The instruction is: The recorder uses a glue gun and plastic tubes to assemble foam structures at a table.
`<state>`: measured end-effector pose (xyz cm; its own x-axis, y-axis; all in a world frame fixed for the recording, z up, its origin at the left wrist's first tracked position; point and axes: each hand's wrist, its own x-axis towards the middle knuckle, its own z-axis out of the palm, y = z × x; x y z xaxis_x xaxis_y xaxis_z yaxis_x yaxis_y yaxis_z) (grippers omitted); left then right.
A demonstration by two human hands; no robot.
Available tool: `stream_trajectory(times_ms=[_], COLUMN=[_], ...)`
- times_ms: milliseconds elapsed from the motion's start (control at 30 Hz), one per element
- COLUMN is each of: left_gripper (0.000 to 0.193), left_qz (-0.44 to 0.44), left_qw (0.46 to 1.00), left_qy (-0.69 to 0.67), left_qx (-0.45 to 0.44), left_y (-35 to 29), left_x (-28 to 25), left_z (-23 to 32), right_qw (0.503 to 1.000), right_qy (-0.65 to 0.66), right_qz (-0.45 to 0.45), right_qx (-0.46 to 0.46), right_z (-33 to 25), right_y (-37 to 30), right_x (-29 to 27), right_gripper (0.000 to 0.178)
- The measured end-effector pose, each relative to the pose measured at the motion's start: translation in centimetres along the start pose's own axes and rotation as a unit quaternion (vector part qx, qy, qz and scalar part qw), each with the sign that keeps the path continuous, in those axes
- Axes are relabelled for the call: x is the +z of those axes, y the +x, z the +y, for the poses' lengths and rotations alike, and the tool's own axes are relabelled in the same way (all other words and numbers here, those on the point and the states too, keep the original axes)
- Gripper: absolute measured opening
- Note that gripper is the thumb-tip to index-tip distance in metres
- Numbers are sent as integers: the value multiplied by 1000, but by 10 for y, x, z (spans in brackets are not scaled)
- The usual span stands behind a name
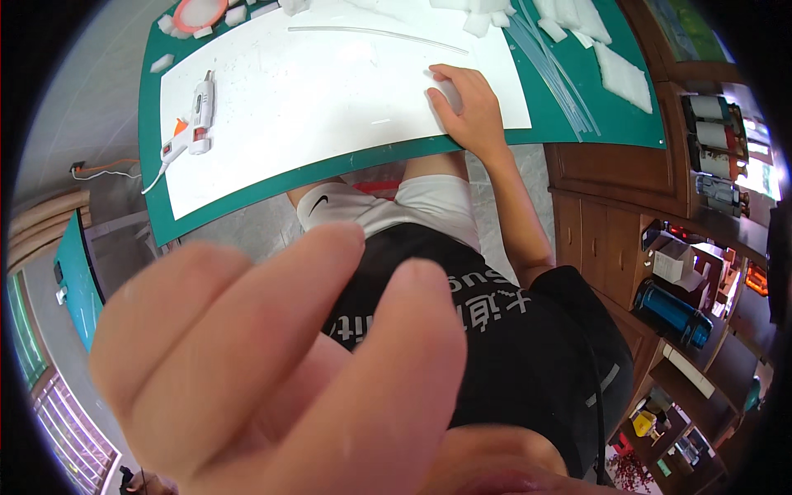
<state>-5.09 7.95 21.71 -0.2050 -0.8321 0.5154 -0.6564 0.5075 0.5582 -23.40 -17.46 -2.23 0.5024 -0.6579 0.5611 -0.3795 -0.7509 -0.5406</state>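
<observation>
My left hand (206, 363) is raised very close to the camera, large and slightly blurred. Its fingers are half curled, a gap shows between thumb and index tips, and nothing is visible in it. On the right part of a white sheet (330, 91) rests my right hand (474, 111), fingers loosely bent, thumb apart, holding nothing. A thin clear strip (379, 32) lies on the sheet beyond that hand. Toward the sheet's left edge is a white glue gun (200, 120) with an orange trigger, its cord running off the table edge.
The sheet lies on a green mat (615, 128). White foam pieces (623, 76) and several clear strips (549, 70) are at the far right. A salmon-coloured ring (221, 16) sits far left among foam bits. Wooden cabinets (615, 177) with shelves stand to my right.
</observation>
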Motion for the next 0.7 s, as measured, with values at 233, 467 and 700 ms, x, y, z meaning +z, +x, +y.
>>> stream_trajectory(times_ms=[233,467,700], left_gripper=[37,37,36], left_qz=[-24,-25,-36], left_qw=[1000,1000,998], left_qy=[-4,-17,-36], left_qx=[15,10,25], left_y=[3,8,10], left_x=[11,18,22], left_z=[0,-5,-3], right_qw=[1000,1000,1000], right_qy=[0,8,9], right_qz=[-8,-7,-5], right_qx=[6,12,9], right_z=[-1,-2,2], right_y=[-3,-1,-2], right_x=[0,0,-1], right_gripper=[29,29,29])
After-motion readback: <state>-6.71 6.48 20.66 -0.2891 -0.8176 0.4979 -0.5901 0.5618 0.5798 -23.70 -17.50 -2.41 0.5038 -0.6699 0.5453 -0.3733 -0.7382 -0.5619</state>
